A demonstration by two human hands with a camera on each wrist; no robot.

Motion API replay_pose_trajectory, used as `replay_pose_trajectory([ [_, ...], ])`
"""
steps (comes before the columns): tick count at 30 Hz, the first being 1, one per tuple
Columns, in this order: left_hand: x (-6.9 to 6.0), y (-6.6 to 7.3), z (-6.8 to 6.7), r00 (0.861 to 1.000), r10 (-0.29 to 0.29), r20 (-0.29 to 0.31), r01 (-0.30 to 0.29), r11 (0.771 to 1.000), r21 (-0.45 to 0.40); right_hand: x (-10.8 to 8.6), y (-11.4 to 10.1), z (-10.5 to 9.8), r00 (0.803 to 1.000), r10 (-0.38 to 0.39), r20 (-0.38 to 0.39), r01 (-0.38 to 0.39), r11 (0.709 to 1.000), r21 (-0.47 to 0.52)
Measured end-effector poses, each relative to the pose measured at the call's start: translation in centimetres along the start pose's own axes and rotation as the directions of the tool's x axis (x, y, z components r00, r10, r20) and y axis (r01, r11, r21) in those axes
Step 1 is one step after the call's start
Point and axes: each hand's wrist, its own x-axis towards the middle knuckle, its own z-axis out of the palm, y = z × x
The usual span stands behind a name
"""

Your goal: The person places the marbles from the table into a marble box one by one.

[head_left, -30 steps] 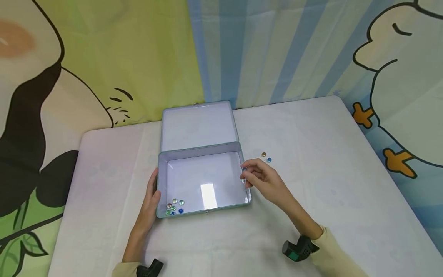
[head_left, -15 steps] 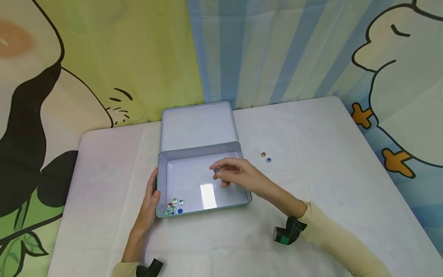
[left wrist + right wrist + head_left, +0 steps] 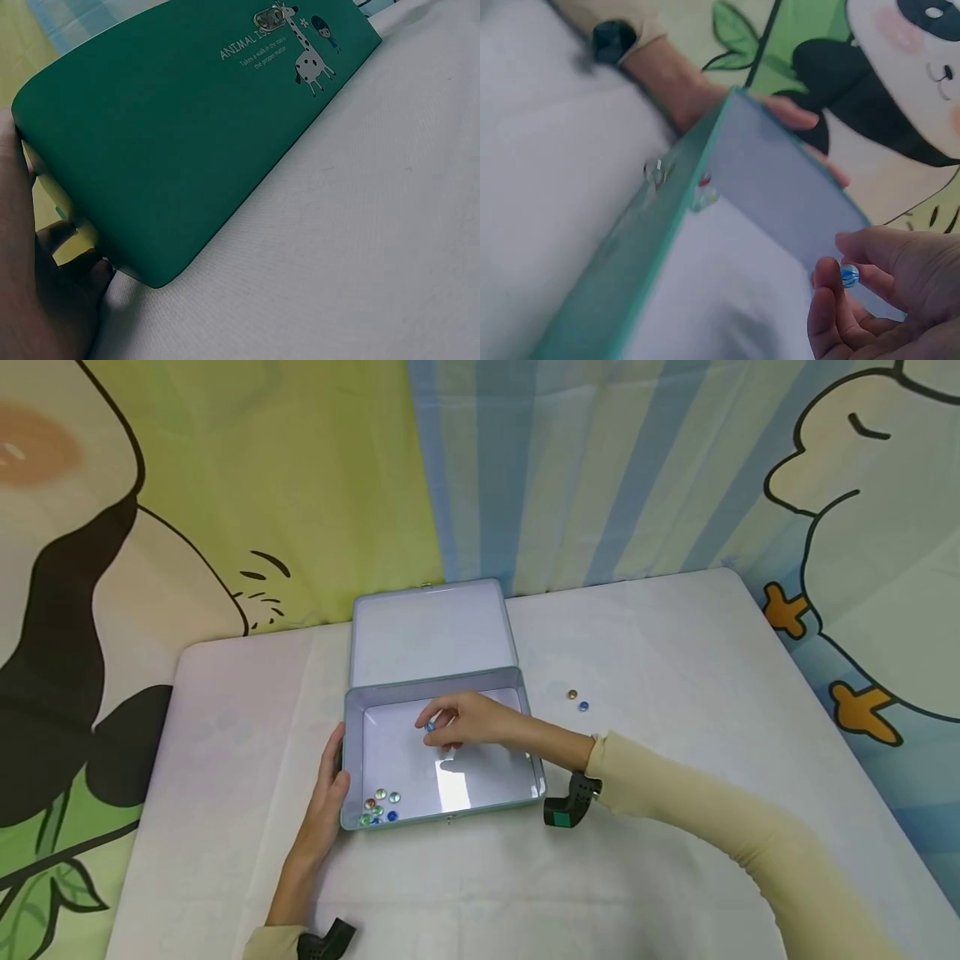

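A shallow tin box [image 3: 441, 817], green outside and pale inside, has its hinged lid [image 3: 435, 635] folded back. My left hand [image 3: 322, 810] rests against the box's left wall, fingers along the outside; the left wrist view shows the green front [image 3: 172, 142] with a giraffe print. Over the middle of the box, my right hand [image 3: 468, 720] pinches a blue-and-clear marble [image 3: 850, 276] between thumb and fingers, above the floor. Several marbles [image 3: 380, 810], green, blue and reddish, lie in the front left corner inside the box.
Right of the box, an amber marble [image 3: 572, 694] and a blue marble [image 3: 583, 706] lie on the white-covered table [image 3: 675, 693]. Printed curtains [image 3: 570, 468] stand behind the table and at its sides. A metal clasp [image 3: 268, 20] is on the box's front.
My right hand has moved left with the marble, from the box's right rim to over its middle. My left hand and the box have stayed in place.
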Motion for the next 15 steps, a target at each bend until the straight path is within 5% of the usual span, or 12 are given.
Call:
replay_pose_trajectory([
  [7, -0.1, 0.0, -0.1, 1.0, 0.01, 0.012, -0.01, 1.0, -0.03, 3.0, 0.4, -0.3, 0.995, 0.098, 0.013, -0.095, 0.987, -0.128],
  [15, 0.0, 0.1, 0.0, 0.999, 0.03, 0.013, -0.03, 0.999, -0.034, 4.9, 1.4, 0.9, 0.993, 0.104, 0.058, -0.093, 0.981, -0.17],
])
